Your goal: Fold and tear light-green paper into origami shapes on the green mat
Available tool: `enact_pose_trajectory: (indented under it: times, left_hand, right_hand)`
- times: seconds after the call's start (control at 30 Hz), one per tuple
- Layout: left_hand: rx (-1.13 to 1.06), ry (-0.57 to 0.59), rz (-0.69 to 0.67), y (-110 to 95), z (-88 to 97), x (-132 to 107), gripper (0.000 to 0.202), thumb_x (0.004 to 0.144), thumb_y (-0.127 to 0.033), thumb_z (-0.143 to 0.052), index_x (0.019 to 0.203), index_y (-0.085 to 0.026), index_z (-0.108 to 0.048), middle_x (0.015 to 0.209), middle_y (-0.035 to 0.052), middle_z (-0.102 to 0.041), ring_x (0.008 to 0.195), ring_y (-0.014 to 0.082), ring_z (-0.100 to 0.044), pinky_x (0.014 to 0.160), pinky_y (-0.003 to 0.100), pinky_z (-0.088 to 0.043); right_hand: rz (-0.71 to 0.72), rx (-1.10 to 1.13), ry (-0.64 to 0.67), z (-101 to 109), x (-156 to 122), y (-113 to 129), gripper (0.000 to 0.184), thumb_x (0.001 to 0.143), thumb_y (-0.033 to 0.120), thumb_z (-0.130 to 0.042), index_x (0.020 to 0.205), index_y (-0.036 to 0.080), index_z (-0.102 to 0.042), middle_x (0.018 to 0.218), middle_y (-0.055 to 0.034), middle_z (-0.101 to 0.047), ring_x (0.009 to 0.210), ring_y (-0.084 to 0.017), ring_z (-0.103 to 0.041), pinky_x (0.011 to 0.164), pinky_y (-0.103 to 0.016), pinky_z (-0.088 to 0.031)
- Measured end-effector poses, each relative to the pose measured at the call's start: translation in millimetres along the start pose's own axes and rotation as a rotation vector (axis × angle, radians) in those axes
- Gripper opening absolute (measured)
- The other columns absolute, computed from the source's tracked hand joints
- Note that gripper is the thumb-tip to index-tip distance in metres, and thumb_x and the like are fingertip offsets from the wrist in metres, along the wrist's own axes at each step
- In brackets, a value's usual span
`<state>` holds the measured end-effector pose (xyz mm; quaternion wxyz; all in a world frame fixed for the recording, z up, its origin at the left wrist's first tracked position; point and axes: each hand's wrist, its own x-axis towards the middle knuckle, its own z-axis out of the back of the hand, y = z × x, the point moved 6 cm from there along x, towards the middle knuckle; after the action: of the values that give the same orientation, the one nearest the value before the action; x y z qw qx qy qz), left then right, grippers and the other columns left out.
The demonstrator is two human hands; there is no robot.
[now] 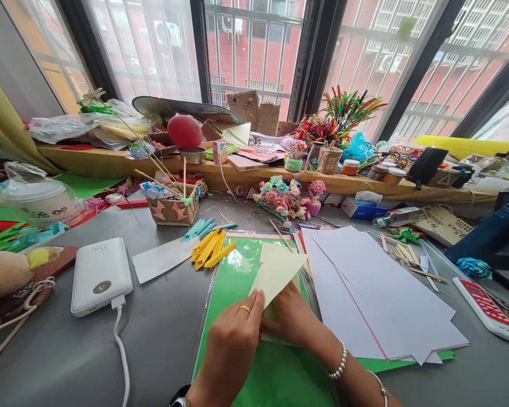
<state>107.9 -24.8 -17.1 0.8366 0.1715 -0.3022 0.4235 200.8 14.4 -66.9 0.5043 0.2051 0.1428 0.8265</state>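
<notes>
Both hands meet over a green sheet (275,373) at the near edge of the worktop (161,333). Between them is one pale yellow paper (277,268), folded to a point that stands up and away from the person. The left hand (233,339), wearing a ring, is closed with thumb and fingers pinching the paper's lower edge. The right hand (292,319), also closed, has its fingers curled round the paper from the other side.

This looks like a fold partway made — a flap is raised and not yet pressed flat. A next crease would call for lined-up edges and a firm press against the green sheet.

By count there are two hands and one yellow paper. There is also one power bank (100,274) and one small basket (173,212). The white sheets (365,288) to the right number three or so, and they overlap. The yellow folded strips (212,249) come to four or five — the pile is too tight to be sure.
</notes>
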Motion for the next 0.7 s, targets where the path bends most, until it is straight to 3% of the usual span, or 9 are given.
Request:
enact_pose_trajectory:
  times: [0.23,0.37,0.47,0.57,0.63,0.7]
  left_hand:
    - [-0.014,-0.018,-0.027,1.2,-0.5,-4.5,0.029,0.078,-0.002,-0.036,0.093,-0.009,-0.061,0.082,0.0101,-0.068,0.071,0.0170,-0.064,0.060,0.024,-0.051]
    - [-0.019,0.017,-0.004,5.8,-3.8,-8.8,0.029,0.078,-0.004,-0.038,0.094,-0.012,-0.060,0.086,0.0089,-0.068,0.073,0.0162,-0.063,0.062,0.022,-0.050]
    - [0.015,0.149,0.154,23.2,-4.8,-2.5,0.029,0.079,-0.006,-0.037,0.092,-0.016,-0.061,0.083,0.0063,-0.068,0.067,0.0147,-0.063,0.055,0.020,-0.047]
    - [0.081,0.380,0.381,46.4,-5.0,6.8,0.026,0.079,-0.009,-0.037,0.085,-0.019,-0.061,0.078,0.0051,-0.067,0.063,0.0167,-0.062,0.051,0.023,-0.044]
    - [0.078,0.484,0.441,53.0,-5.9,11.5,0.025,0.079,-0.012,-0.037,0.079,-0.019,-0.061,0.070,0.0037,-0.066,0.062,0.0186,-0.062,0.049,0.024,-0.041]
    - [0.083,0.494,0.456,53.6,-8.2,13.4,0.025,0.079,-0.011,-0.037,0.075,-0.020,-0.061,0.067,0.0022,-0.065,0.061,0.0186,-0.062,0.048,0.024,-0.039]
  right_hand:
    - [-0.024,0.028,-0.006,0.3,-0.9,-1.3,0.055,0.068,0.039,-0.054,0.118,0.020,-0.043,0.119,-0.0079,-0.047,0.115,-0.026,-0.034,0.096,-0.038,-0.025]
    - [-0.049,0.024,0.021,0.0,-1.0,-2.9,0.056,0.066,0.040,-0.056,0.117,0.021,-0.044,0.127,-0.0066,-0.040,0.119,-0.026,-0.029,0.097,-0.038,-0.025]
    - [-0.057,0.019,0.095,-4.1,0.1,-4.1,0.065,0.065,0.046,-0.057,0.122,0.021,-0.039,0.129,-0.0064,-0.039,0.121,-0.026,-0.027,0.101,-0.042,-0.017]
    - [-0.056,0.010,0.171,-9.1,1.5,-5.5,0.080,0.066,0.054,-0.052,0.130,0.016,-0.025,0.135,-0.0086,-0.028,0.124,-0.026,-0.022,0.102,-0.046,-0.008]
    - [-0.060,0.002,0.199,-11.2,2.1,-6.7,0.083,0.067,0.057,-0.049,0.132,0.015,-0.020,0.138,-0.0087,-0.020,0.126,-0.025,-0.017,0.103,-0.046,-0.006]
    - [-0.066,0.006,0.216,-12.7,2.2,-7.4,0.083,0.067,0.057,-0.049,0.132,0.015,-0.019,0.138,-0.0079,-0.018,0.126,-0.025,-0.016,0.103,-0.046,-0.005]
